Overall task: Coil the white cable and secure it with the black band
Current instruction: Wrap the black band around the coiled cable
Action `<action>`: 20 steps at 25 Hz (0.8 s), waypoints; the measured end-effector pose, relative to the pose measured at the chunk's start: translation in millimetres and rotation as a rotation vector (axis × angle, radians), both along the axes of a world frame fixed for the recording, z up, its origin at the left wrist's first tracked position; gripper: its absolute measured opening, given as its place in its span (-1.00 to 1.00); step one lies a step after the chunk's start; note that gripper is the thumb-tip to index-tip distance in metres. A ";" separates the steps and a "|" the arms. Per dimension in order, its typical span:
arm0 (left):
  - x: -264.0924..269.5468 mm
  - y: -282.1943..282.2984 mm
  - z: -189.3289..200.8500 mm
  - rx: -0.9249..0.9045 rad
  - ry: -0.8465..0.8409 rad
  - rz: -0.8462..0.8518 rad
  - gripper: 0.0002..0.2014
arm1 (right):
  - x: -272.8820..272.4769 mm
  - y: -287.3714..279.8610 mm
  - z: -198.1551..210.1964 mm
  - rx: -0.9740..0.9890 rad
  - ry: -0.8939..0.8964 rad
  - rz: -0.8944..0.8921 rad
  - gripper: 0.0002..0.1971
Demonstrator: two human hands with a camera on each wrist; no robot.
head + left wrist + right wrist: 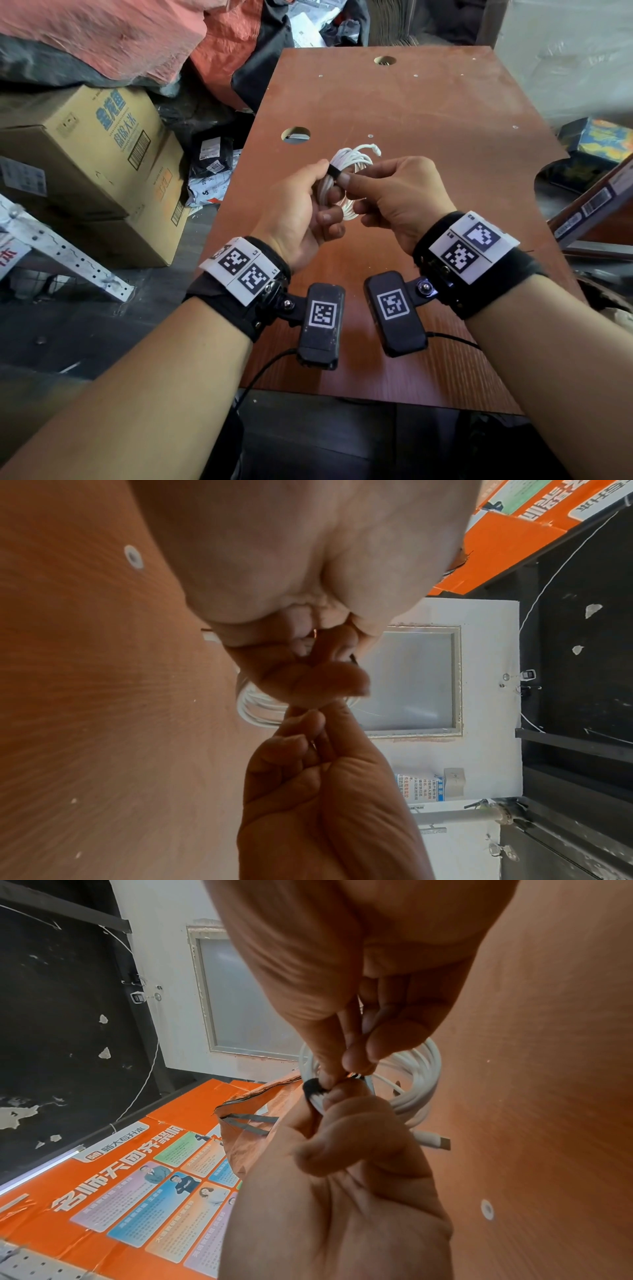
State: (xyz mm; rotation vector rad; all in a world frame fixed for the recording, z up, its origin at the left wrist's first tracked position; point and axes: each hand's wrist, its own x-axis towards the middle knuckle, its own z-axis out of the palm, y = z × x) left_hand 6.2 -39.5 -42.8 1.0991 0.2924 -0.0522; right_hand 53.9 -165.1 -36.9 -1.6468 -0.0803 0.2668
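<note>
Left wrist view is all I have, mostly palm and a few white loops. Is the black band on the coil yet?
Observer: Yes. The black band lies across the white cable loops, with the left hand thumb and right hand fingertips pinching it there.
Operator: Is it fastened?
Observer: I cannot tell; the fingertips cover where it would close.
Operator: Any loose end?
Observer: One plug end sticks out of the coil, outside the band.

Bare board [428, 144] lies beyond; cardboard boxes [89, 150] crowd its left.
</note>
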 end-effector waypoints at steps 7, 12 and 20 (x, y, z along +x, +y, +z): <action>-0.2 1.3 -1.0 0.005 -0.020 0.012 -0.79 | -1.0 -0.3 1.7 -0.009 -0.001 -0.011 -0.83; -2.2 -0.3 0.1 0.026 -0.057 0.004 -0.77 | -4.4 1.6 4.6 0.001 -0.037 0.066 -0.92; 0.7 0.1 -1.6 0.016 -0.094 0.031 -0.74 | -6.1 5.8 0.1 0.118 -0.049 0.090 -0.87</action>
